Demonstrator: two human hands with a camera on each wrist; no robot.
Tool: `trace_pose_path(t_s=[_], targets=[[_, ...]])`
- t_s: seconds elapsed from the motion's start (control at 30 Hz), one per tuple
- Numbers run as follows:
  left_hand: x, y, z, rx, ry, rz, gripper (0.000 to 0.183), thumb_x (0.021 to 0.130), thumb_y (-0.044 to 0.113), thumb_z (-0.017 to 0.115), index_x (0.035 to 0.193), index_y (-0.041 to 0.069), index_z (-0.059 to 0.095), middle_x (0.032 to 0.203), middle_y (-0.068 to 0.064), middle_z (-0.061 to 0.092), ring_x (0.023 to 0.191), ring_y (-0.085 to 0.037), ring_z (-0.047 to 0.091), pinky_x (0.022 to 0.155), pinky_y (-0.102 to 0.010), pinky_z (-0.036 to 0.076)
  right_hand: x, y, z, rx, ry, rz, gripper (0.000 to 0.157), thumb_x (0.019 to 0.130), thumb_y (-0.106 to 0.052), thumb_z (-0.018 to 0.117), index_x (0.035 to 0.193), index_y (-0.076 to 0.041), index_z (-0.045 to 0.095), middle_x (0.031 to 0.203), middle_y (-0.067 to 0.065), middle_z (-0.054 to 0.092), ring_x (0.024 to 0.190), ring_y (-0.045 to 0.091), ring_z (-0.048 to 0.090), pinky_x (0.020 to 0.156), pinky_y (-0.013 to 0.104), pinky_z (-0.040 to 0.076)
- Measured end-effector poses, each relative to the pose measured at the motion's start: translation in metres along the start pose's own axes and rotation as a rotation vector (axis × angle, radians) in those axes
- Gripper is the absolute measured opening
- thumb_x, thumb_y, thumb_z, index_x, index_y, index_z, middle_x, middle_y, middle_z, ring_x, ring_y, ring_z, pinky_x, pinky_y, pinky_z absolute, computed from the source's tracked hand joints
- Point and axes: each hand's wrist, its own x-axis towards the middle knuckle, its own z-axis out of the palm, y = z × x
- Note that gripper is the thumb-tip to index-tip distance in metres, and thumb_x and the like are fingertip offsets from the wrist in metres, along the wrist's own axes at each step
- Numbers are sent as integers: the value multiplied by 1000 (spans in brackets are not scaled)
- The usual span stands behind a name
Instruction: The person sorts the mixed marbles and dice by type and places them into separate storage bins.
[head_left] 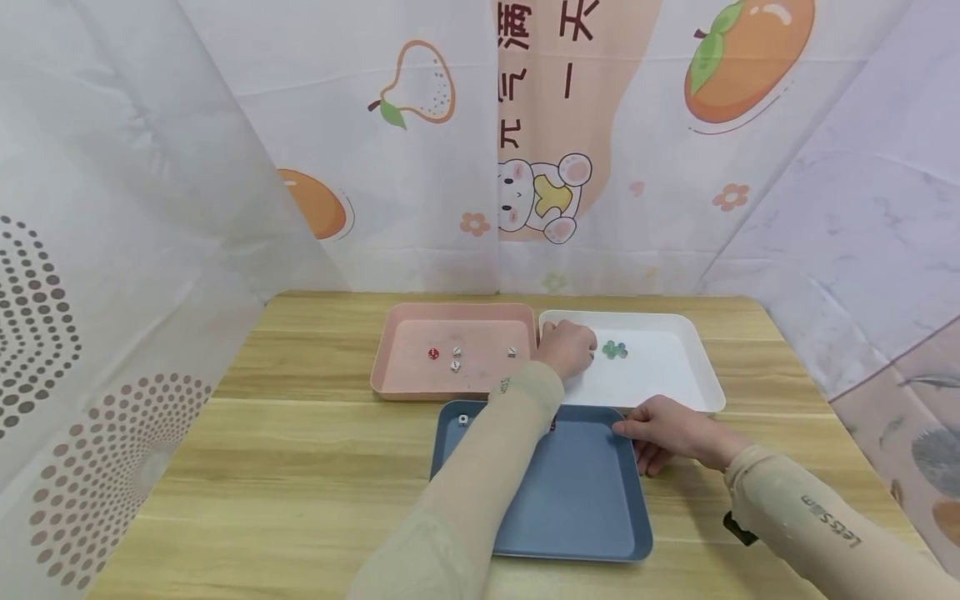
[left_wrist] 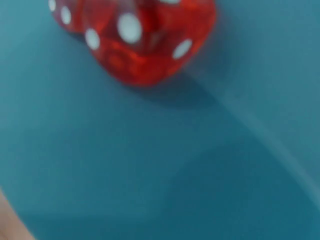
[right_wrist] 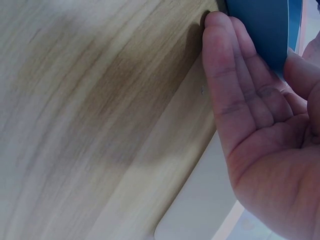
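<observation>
My left hand reaches down into the left part of the white tray, fingers bent downward. A small dark green spot shows at its fingertips; I cannot tell whether it is held. Beside it lies a cluster of translucent green pieces. With thumb over the rim and fingers along the outer wall, my right hand pinches the far right corner of the blue tray. That tray holds a white die and red dice, partly hidden by the left forearm in the head view.
Left of the white tray stands a pink tray with a red die and several white dice, one of them near its right side. All three trays stand close together on the wooden table. Printed curtains hang behind the table.
</observation>
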Motion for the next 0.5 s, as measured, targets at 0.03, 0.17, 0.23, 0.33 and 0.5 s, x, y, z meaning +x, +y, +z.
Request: trace_pose_path(t_s=[0.03, 0.17, 0.23, 0.33, 0.5], targets=[[-1, -1, -1, -6, 5, 4, 24, 100, 21, 67, 121, 28, 76, 124, 13, 72, 116, -14, 59, 108, -41, 36, 0, 0, 0, -1, 0, -1, 34, 103, -27, 61, 83, 0, 66, 72, 12, 71, 64, 21, 70, 62, 38, 63], [-3, -4, -7, -16, 24, 24, 27, 99, 21, 69, 125, 26, 74, 128, 12, 70, 121, -13, 61, 107, -38, 40, 0, -2, 1, -5, 3, 2, 34, 103, -27, 62, 82, 0, 66, 72, 12, 71, 63, 21, 70, 62, 38, 63], [-5, -7, -12, -25, 28, 32, 28, 99, 20, 69, 126, 25, 74, 128, 11, 70, 121, -13, 61, 107, -37, 42, 0, -2, 2, -8, 5, 5, 34, 103, -27, 62, 82, 0, 66, 72, 11, 71, 63, 20, 70, 62, 38, 63], [-8, -13, -20, -45, 32, 55, 27, 99, 19, 68, 125, 24, 74, 126, 10, 71, 120, -13, 62, 110, -38, 43, 0, -2, 2, -12, 10, 7, 34, 103, -27, 62, 82, -1, 66, 71, 11, 71, 63, 20, 69, 61, 37, 63], [-18, -25, -36, -115, 10, 100, 25, 101, 16, 66, 124, 20, 74, 121, 7, 72, 114, -12, 64, 104, -34, 50, 0, -2, 2, -14, 14, 2, 34, 103, -27, 61, 81, 0, 66, 71, 12, 71, 63, 21, 69, 61, 38, 63]])
